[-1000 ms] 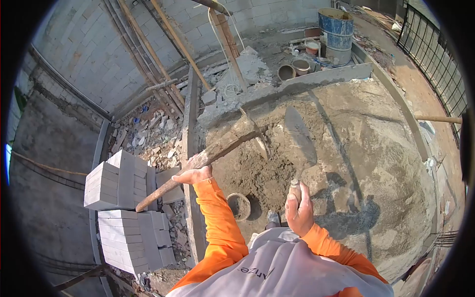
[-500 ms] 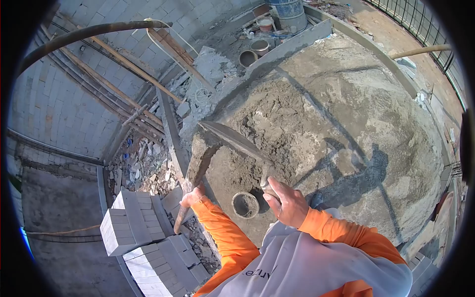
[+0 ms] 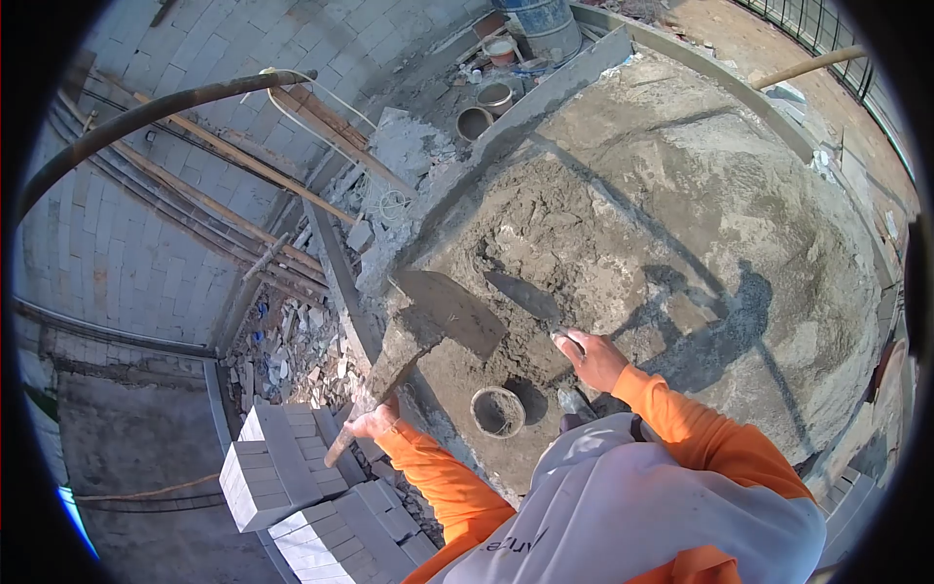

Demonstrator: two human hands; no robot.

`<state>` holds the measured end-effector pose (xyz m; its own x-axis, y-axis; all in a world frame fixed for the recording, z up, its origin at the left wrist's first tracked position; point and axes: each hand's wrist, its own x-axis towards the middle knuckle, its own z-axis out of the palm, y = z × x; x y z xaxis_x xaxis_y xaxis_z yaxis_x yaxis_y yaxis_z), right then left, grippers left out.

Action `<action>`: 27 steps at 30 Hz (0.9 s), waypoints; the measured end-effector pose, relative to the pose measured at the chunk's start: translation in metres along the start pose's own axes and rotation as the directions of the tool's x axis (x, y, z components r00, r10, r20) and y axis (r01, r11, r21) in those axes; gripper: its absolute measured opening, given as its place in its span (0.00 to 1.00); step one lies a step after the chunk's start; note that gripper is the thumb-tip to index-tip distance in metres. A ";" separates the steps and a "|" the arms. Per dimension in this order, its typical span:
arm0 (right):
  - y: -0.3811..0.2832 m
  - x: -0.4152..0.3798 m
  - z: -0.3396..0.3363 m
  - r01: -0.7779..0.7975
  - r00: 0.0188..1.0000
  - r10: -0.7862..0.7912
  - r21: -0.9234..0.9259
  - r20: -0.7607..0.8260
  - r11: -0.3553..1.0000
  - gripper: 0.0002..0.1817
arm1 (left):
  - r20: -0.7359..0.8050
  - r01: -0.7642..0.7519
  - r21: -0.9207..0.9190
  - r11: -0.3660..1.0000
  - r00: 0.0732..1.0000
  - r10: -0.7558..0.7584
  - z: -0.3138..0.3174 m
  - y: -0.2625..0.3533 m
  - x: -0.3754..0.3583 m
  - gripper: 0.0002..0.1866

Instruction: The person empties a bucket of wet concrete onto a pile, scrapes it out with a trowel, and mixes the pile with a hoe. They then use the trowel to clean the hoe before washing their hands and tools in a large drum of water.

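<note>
My left hand (image 3: 375, 420) is wrapped round the wooden handle of a hoe (image 3: 394, 362). The broad metal blade of the hoe (image 3: 457, 310) shows its flat, mortar-smeared face above the wet mortar. In my right hand (image 3: 595, 362) is the handle of a trowel; the grey trowel blade (image 3: 523, 295) points forward and left, at the heap of wet mortar (image 3: 550, 234). A small gap separates the trowel from the hoe blade. Close in front of my body stands a round bucket (image 3: 497, 413) with residue inside.
Light blocks (image 3: 282, 457) are stacked at lower left beside rubble (image 3: 292, 341). A low concrete edge (image 3: 555, 83) borders the mortar area. Two small buckets (image 3: 475, 123) and a blue drum (image 3: 545, 27) stand beyond. A dark curved pole (image 3: 146, 112) and wooden poles cross the upper left.
The hoe blade has turned from nearly edge-on to showing its flat face. My right hand has moved forward and right, bringing the trowel blade into view over the mortar.
</note>
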<state>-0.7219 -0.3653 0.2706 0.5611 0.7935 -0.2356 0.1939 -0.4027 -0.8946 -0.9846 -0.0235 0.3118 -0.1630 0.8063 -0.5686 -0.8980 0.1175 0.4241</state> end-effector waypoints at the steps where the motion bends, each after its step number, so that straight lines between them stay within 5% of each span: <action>1: -0.018 -0.002 -0.009 0.003 1.000 -0.003 0.000 -0.001 1.000 0.26 | 0.014 0.013 -0.002 1.000 1.000 -0.013 0.000 0.002 -0.002 0.33; 3: -0.067 -0.014 -0.017 0.326 0.906 -0.267 0.138 -0.327 0.935 0.24 | 0.071 0.072 -0.002 0.997 0.995 -0.072 -0.002 0.007 -0.004 0.28; 4: -0.078 -0.015 -0.017 0.327 0.907 -0.270 0.138 -0.324 0.935 0.24 | 0.071 0.070 -0.005 0.998 0.995 -0.070 -0.001 0.006 -0.008 0.28; 6: -0.091 -0.019 -0.010 0.561 0.810 -0.541 0.033 -0.229 0.827 0.23 | 0.162 0.223 -0.084 0.971 0.965 -0.207 0.003 0.007 -0.018 0.28; 8: -0.067 -0.003 0.009 0.482 0.863 -0.444 0.128 -0.239 0.867 0.23 | 0.099 0.133 -0.011 0.991 0.986 -0.131 0.009 0.002 -0.036 0.32; 9: -0.048 0.012 -0.001 0.185 0.982 -0.186 0.053 0.017 0.981 0.23 | 0.193 0.228 -0.023 0.973 0.956 -0.219 0.006 0.006 -0.036 0.35; 11: -0.010 0.023 0.005 0.004 0.992 0.005 -0.062 0.130 0.998 0.23 | 0.321 0.332 -0.034 0.943 0.897 -0.304 -0.001 0.012 -0.040 0.41; 14: -0.021 0.009 0.020 0.184 0.947 -0.168 0.034 -0.275 0.982 0.24 | 0.306 0.257 -0.010 0.966 0.921 -0.242 0.005 0.003 -0.055 0.38; 17: -0.046 0.006 0.013 0.275 0.943 -0.249 0.095 -0.221 0.957 0.26 | 0.286 0.315 -0.063 0.947 0.915 -0.285 0.011 0.000 -0.060 0.37; 18: -0.025 0.015 0.018 0.039 0.999 -0.041 0.069 0.031 0.997 0.27 | 0.302 0.345 -0.055 0.937 0.900 -0.314 0.011 0.001 -0.062 0.37; 19: -0.006 0.022 0.020 -0.182 0.947 0.181 -0.021 0.264 0.983 0.28 | 0.208 0.202 -0.011 0.979 0.958 -0.196 0.013 -0.003 -0.061 0.37; 22: 0.019 0.003 0.021 -0.168 0.984 0.168 0.001 0.056 0.986 0.29 | 0.168 0.056 -0.047 0.997 0.985 -0.048 0.018 -0.009 -0.065 0.36; 23: 0.024 -0.003 0.022 -0.158 0.987 0.159 0.027 -0.027 0.987 0.30 | 0.196 0.123 -0.076 0.989 0.975 -0.106 0.025 -0.012 -0.091 0.36; 27: -0.024 -0.042 0.002 0.007 0.956 0.022 0.100 -0.292 0.995 0.30 | 0.102 -0.209 0.034 0.977 0.973 0.204 0.033 -0.033 -0.107 0.39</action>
<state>-0.7521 -0.3882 0.3014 0.7761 0.6162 -0.1342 0.1166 -0.3493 -0.9297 -0.9242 -0.0946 0.3820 -0.3005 0.8683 -0.3946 -0.8298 -0.0340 0.5571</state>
